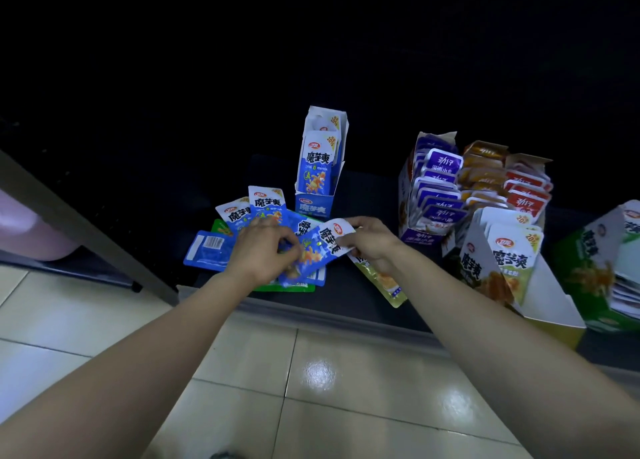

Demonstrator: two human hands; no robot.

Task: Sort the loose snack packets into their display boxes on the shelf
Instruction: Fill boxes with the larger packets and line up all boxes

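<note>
Pinching one blue packet point(317, 251), fingers of left hand point(259, 254) and right hand point(372, 244) sit near a blue box point(313, 207) holding matching packets point(317, 162).

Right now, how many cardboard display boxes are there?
6: tall blue box mid-shelf; purple box, orange box, red box rightward; white-yellow box, green box far right; more may hide.

Dark flat shelf board point(341, 294), sitting just behind the pale tiled floor point(242, 354).
- Heap of loose blue foil packets point(266, 204) is lying left of centre. My left hand point(263, 251) and right hand point(374, 244) are pinching a single blue foil packet point(318, 247) over it.
- Tall blue cardboard display box point(313, 204) is standing directly behind the heap.
- Yellow-green foil packet point(384, 282) is lying under my right hand.
- Purple-and-white cardboard box point(420, 237) is standing to the right, with a cardboard box of orange and red packets point(485, 154) beside it.
- White cardboard box point(550, 303) is sitting in front of both.
- Green cardboard box point(581, 261) is sitting farthest right.
</note>
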